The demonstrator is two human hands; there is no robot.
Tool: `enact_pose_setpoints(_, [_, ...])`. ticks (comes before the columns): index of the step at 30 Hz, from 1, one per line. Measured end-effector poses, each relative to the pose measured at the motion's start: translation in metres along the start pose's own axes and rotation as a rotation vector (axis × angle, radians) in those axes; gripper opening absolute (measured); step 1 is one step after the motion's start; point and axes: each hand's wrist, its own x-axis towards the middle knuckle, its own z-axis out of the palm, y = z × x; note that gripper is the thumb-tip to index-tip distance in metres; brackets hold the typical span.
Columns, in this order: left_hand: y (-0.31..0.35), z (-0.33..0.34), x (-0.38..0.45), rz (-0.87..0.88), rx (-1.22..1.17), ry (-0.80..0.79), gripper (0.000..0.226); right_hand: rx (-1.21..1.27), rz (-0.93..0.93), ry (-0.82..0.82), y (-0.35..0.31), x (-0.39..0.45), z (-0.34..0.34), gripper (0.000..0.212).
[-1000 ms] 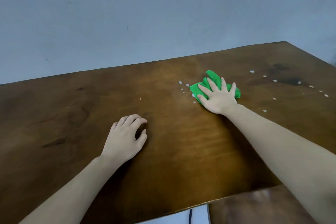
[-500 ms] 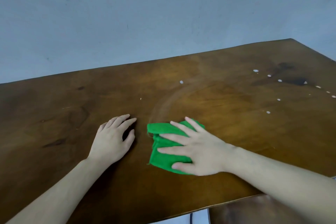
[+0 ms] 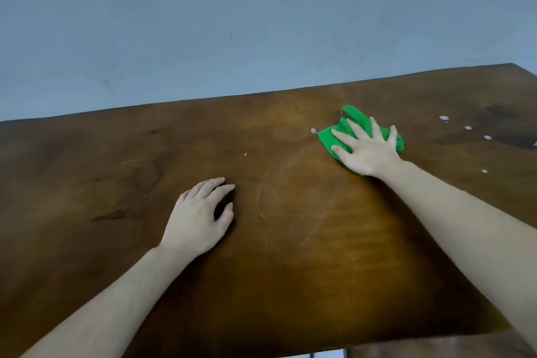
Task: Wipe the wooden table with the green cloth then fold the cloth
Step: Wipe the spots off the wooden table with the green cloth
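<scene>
Crumpled green cloth — flat under right hand, fingers straight and spread, on brown wooden worktop. Left hand — loose grip, empty, well apart.

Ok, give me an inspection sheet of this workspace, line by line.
Surface: brown wooden table, faint curved wipe streaks at its middle.
Job's things: green cloth, bunched, flat on the table at the far right.
Clutter: white drops right of the cloth, one drop at its left edge.
Grips: right hand presses the cloth with spread straight fingers; left hand rests on bare wood, fingers loosely bent, holding nothing.
Cables: nothing certain; a thin dark line at the bottom edge, too small to tell.
Surroundings: plain grey-blue wall behind the table.
</scene>
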Motion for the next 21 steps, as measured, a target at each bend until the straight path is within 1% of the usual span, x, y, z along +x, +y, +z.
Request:
enact_pose_setpoints(3, [0.0, 0.0, -0.001, -0.054, -0.038, 0.036, 0.039, 0.029, -0.131, 0.051, -0.045, 0.012, 0.0, 0.055])
enact_pose_setpoints(5, [0.0, -0.001, -0.002, -0.067, -0.043, 0.041, 0.038, 0.074, -0.283, 0.115, -0.07, 0.011, -0.001, 0.055])
enact_pose_setpoints(8, [-0.001, -0.002, -0.001, -0.075, -0.04, 0.031, 0.038, 0.124, -0.545, 0.13, -0.095, -0.001, -0.005, 0.058])
enact_pose_setpoints(10, [-0.002, -0.003, 0.002, -0.087, -0.048, 0.037, 0.036, 0.093, -0.707, 0.148, -0.102, -0.016, -0.006, 0.06])
enact_pose_setpoints(12, [-0.003, -0.004, 0.007, -0.09, -0.047, 0.062, 0.035, 0.006, -0.852, 0.221, -0.106, -0.032, -0.003, 0.061])
enact_pose_setpoints(14, [-0.005, -0.003, 0.014, -0.086, -0.016, 0.072, 0.035, -0.055, -0.956, 0.283, -0.111, -0.04, 0.001, 0.058])
enact_pose_setpoints(16, [-0.005, -0.001, 0.02, -0.09, 0.013, 0.058, 0.036, -0.077, -1.01, 0.266, -0.12, -0.038, 0.006, 0.053])
enact_pose_setpoints(18, [-0.005, 0.0, 0.025, -0.092, 0.03, 0.05, 0.037, -0.087, -1.015, 0.175, -0.131, -0.026, 0.005, 0.05])
enact_pose_setpoints(19, [-0.005, 0.001, 0.026, -0.091, 0.035, 0.054, 0.037, -0.092, -0.99, 0.141, -0.137, -0.014, 0.003, 0.049])
enact_pose_setpoints(21, [-0.003, 0.0, 0.025, -0.094, 0.026, 0.052, 0.039, -0.104, -0.861, 0.1, -0.144, 0.015, -0.007, 0.05])
